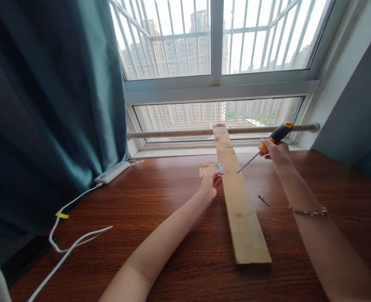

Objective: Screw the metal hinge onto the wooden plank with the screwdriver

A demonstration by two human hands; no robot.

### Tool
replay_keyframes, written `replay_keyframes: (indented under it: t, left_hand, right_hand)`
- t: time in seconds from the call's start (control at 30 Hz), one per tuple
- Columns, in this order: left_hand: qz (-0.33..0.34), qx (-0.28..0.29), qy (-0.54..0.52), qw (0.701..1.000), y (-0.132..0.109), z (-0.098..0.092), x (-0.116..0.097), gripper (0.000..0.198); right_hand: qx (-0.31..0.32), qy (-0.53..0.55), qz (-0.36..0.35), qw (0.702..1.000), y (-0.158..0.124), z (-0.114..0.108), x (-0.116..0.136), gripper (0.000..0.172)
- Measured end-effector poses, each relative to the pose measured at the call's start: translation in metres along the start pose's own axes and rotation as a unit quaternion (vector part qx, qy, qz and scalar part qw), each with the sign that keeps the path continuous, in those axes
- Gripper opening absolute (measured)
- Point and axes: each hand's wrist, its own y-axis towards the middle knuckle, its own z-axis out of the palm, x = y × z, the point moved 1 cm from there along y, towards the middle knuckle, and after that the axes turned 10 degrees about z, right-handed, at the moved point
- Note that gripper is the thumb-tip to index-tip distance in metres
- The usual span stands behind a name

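A long pale wooden plank [239,201] lies lengthwise on the dark wooden table [160,218], its far end resting on a rod [173,134] by the window. A small wooden block [206,169] sits against the plank's left edge, joined by a metal hinge [219,168]. My left hand [210,185] rests at the block and hinge, fingers curled against them. My right hand [275,153] grips a yellow-and-black screwdriver [275,136], its metal tip pointing down-left toward the plank near the hinge.
Two dark screws [264,200] lie on the table right of the plank. A white power bank [111,172] with white cables [72,239] sits at the left, by a teal curtain [47,105]. A barred window [213,42] stands behind.
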Motion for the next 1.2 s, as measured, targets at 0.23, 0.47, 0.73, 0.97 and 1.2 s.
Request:
replay_keyframes:
  t: [0.23,0.47,0.73,0.97,1.2]
  left_hand:
    - [0.002,0.004,-0.001,1.0,-0.001,0.0,-0.001,0.011]
    - [0.0,-0.005,-0.02,1.0,0.0,0.0,-0.004,0.004]
    - [-0.011,-0.025,-0.01,1.0,0.005,-0.001,-0.002,0.006]
    - [-0.017,-0.031,-0.016,0.999,0.005,-0.001,-0.002,0.005]
    - [-0.014,-0.029,-0.02,0.999,0.006,-0.002,-0.001,0.006]
  right_hand:
    - [0.046,-0.481,-0.08,0.872,0.044,-0.013,-0.037,0.033]
    - [0.196,-0.607,-0.032,0.769,0.06,0.003,-0.096,0.036]
    - [0.21,-0.611,0.01,0.763,0.062,0.0,-0.117,0.033]
    - [0.213,-0.611,0.02,0.762,0.06,-0.002,-0.117,0.035]
    - [0.218,-0.621,0.013,0.753,0.062,-0.005,-0.12,0.042]
